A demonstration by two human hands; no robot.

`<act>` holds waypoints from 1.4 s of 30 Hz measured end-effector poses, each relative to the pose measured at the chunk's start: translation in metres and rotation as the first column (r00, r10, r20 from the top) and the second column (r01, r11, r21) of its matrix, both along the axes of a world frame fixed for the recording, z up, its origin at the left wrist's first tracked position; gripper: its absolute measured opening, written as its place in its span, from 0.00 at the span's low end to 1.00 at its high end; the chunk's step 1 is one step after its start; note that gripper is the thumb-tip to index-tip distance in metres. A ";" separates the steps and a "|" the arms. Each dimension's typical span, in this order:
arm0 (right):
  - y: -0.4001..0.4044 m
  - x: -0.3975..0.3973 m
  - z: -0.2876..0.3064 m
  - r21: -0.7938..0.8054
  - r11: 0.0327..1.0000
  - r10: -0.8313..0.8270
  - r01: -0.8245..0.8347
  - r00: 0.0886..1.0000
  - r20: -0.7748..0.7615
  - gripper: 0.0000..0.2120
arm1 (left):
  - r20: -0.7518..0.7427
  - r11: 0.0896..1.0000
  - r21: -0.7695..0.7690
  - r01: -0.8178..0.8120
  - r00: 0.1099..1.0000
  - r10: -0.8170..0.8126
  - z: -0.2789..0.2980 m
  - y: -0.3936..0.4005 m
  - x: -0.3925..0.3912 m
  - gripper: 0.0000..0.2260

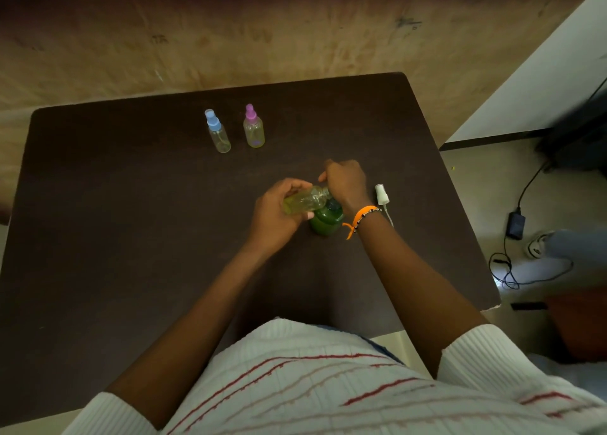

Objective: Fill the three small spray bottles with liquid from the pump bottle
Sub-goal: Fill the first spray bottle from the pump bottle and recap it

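Observation:
My left hand [274,214] grips a small clear spray bottle [307,199] with no cap, tilted on its side with its neck pointing right. Yellowish liquid shows inside it. A green pump bottle [326,221] stands on the dark table [131,237] just below the small bottle's neck. My right hand [345,181] rests on top of the pump bottle and hides its pump head. A white spray cap [382,195] with its tube lies on the table to the right of my right wrist. Two capped spray bottles stand at the back: one with a blue cap [217,131], one with a purple cap [253,126].
The table's right edge drops to a light floor where a black adapter [515,226] and tangled cables [507,270] lie. A brownish floor shows beyond the table's far edge. A white wall or panel rises at the upper right.

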State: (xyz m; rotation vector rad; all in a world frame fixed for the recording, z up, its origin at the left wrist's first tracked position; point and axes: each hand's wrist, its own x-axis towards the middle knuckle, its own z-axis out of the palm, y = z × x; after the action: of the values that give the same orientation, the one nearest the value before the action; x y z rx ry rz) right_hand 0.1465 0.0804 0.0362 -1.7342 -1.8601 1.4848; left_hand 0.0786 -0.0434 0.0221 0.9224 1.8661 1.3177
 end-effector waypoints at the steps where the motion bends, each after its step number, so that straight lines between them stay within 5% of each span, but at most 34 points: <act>1: -0.001 0.001 -0.001 0.045 0.999 0.001 -0.002 1.000 0.016 0.15 | -0.001 1.000 -0.008 -0.001 1.000 0.001 -0.001 0.000 0.001 0.19; 5: -0.002 0.002 0.000 0.076 0.997 0.005 -0.007 1.000 0.024 0.15 | -0.010 1.000 -0.022 -0.008 1.000 0.007 -0.001 0.000 0.001 0.19; 10: 0.002 -0.004 0.004 -0.205 0.978 0.016 -0.029 0.998 -0.067 0.16 | 0.001 1.000 0.003 -0.023 1.000 0.023 0.006 -0.002 0.002 0.18; 18: -0.007 0.004 0.000 0.106 0.994 -0.008 0.006 1.000 0.016 0.15 | -0.028 0.999 -0.041 -0.014 1.000 0.013 0.000 0.000 0.004 0.19; 25: 0.000 -0.002 0.007 -0.147 0.989 -0.006 -0.008 0.996 -0.093 0.16 | -0.039 0.999 -0.025 -0.023 0.999 0.022 0.006 -0.001 0.002 0.18; 32: -0.003 0.005 0.004 0.096 0.995 0.005 -0.004 1.000 -0.004 0.15 | -0.038 0.999 -0.037 -0.012 0.999 0.010 0.004 0.000 0.005 0.18; 39: 0.001 0.000 0.006 -0.165 0.986 -0.014 0.000 0.996 -0.085 0.16 | -0.025 1.000 -0.026 -0.008 1.000 0.007 0.004 -0.001 0.003 0.19; 42: 0.001 0.000 0.003 -0.123 0.992 -0.026 0.015 0.996 -0.088 0.15 | -0.022 1.000 -0.024 -0.010 1.000 0.010 0.004 0.000 0.003 0.19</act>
State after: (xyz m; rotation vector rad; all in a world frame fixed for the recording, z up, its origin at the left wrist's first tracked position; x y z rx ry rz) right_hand 0.1467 0.0810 0.0395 -1.7029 -1.7361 1.6721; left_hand 0.0812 -0.0435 0.0260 0.9192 1.9012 1.2935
